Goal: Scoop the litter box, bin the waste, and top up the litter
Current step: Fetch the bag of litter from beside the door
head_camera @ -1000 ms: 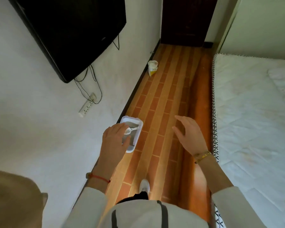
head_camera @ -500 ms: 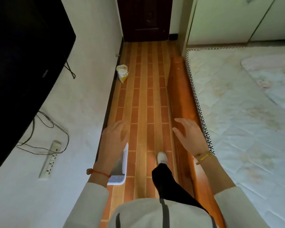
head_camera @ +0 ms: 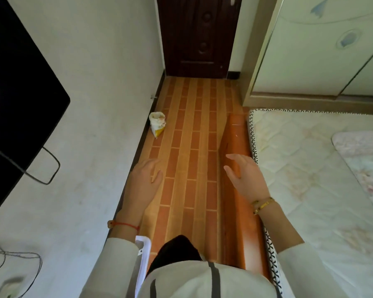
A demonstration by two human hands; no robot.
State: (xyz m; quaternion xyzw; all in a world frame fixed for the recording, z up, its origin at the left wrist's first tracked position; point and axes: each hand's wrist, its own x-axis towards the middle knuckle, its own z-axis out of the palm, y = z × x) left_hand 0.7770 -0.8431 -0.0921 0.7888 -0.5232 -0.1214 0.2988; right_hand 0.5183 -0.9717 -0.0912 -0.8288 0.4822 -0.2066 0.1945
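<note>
Only a strip of the white litter box [head_camera: 143, 252] shows at the bottom, by the wall, mostly hidden behind my left sleeve and body. An open white and yellow litter bag [head_camera: 157, 123] stands on the floor against the left wall, farther ahead. My left hand [head_camera: 143, 181] hovers over the floor near the skirting, fingers relaxed, holding nothing. My right hand [head_camera: 244, 176] floats above the wooden bed frame, fingers spread and empty. The scoop is out of sight.
A narrow strip of brick-pattern floor [head_camera: 192, 147] runs to a dark door [head_camera: 199, 35]. A mattress [head_camera: 310, 168] on an orange wooden frame [head_camera: 235, 134] borders the right. A black TV [head_camera: 15, 100] hangs on the left wall, with cables below. A wardrobe [head_camera: 332, 46] stands at far right.
I have walked forward along the corridor: the litter box slid from under my left hand down to the bottom edge, and the litter bag and door came closer. Both hands stay empty.
</note>
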